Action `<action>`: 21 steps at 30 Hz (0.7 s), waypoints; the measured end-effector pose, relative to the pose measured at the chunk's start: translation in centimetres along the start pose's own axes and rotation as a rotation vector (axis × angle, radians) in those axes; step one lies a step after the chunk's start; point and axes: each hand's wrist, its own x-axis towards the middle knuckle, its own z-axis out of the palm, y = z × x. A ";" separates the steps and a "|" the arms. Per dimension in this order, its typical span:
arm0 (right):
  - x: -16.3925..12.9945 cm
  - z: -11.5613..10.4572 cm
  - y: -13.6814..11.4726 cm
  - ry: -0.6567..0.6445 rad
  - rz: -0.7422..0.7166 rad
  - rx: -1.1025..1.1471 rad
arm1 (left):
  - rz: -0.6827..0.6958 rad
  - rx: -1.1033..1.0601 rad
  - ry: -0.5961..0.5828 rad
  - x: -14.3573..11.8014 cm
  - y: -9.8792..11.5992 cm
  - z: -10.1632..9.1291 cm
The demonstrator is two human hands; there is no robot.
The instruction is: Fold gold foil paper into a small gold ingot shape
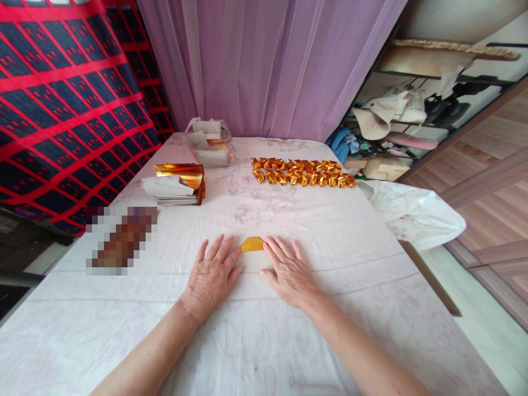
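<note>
A small folded piece of gold paper (252,244) lies flat on the cloth-covered table (264,341), its top corners slanted so it looks like a trapezoid. My left hand (213,270) rests palm down at its left end, index fingertip touching the corner, fingers stretched out. At the right end my right hand (287,268) lies flat in the same way, with fingertips against the paper's edge. Neither hand grips anything. Further back on the right are two rows of folded shiny gold paper pieces (303,171).
Back left lies a stack of gold and white paper sheets (177,187), with a clear plastic bag of more sheets (210,144) behind it. A blurred-out item (124,240) is at the left edge. A purple curtain (264,66) hangs behind; a white bag (416,212) stands right.
</note>
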 end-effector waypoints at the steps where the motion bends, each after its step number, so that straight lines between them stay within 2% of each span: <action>1: 0.0 0.0 0.0 0.000 0.004 0.002 | 0.000 0.002 -0.002 0.0 0.0 0.0; 9: 0.0 -0.2 -0.4 -0.001 0.016 0.022 | 0.000 -0.019 0.011 -0.1 0.1 0.3; 15: 0.0 0.2 -0.3 0.025 0.016 0.026 | 0.075 -0.006 0.025 1.0 2.1 0.4; 21: 0.0 0.1 -0.3 0.007 0.020 0.054 | 0.009 -0.018 0.010 2.2 3.0 0.8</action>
